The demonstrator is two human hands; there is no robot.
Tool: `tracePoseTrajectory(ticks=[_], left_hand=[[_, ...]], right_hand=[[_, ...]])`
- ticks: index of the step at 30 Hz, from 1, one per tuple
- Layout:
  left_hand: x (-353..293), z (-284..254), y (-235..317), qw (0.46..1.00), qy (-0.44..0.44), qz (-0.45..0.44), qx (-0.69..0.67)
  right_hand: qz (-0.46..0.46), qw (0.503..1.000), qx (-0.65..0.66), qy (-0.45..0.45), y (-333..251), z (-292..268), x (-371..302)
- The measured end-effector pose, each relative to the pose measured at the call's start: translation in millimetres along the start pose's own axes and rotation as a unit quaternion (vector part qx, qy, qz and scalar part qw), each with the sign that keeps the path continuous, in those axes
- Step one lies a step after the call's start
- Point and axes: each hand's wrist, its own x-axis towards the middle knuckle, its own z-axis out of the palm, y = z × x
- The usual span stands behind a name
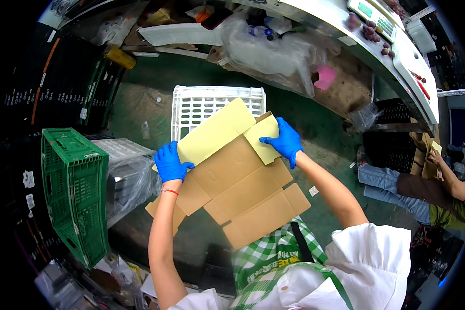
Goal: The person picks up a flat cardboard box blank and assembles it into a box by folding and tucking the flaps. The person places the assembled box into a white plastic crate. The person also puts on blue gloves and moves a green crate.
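Note:
A partly folded cardboard box blank [243,178], brown on the broad face and pale yellow on the turned-over flaps, is held out in front of my body. At its left edge, my left hand [170,164] in a blue glove is closed on the board, thumb on the brown face. On the right, my right hand [285,142], also blue-gloved, pinches a yellow end flap with the thumb on top. The lower brown panels hang toward my green checked apron [268,253]. Just beyond the blank, a white slotted plastic crate [217,93] is partly covered by it.
To the left stand a green crate [75,191] and black stacked crates [36,77]. A worktable [346,39] with grapes [369,32] and a scale [372,15] runs along the upper right, above a shelf with plastic bags [274,51]. Another person [423,191] works at the right.

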Motion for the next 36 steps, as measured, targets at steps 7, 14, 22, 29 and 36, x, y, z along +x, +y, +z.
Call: tracePoseTrajectory(ticks=[7, 14, 22, 29, 36], left_hand=[[-15, 13, 7, 0.999, 0.027, -0.009, 0.021], [-18, 20, 10, 0.997, 0.067, 0.001, 0.041], [-17, 24, 1, 0.997, 0.063, -0.024, 0.021], [-18, 28, 6, 0.996, 0.073, 0.012, 0.057], [-27, 33, 2, 0.969, 0.241, -0.031, 0.047]], right_hand=[[-0.163, 0.982, 0.034, 0.093, -24, -5, 26], [-0.158, 0.987, -0.017, 0.037, -49, 7, 40], [-0.178, 0.98, 0.048, 0.07, -47, 23, 22], [-0.028, 0.991, 0.095, -0.092, -29, 28, 16], [-0.154, 0.988, -0.004, 0.019, -47, 18, -8]])
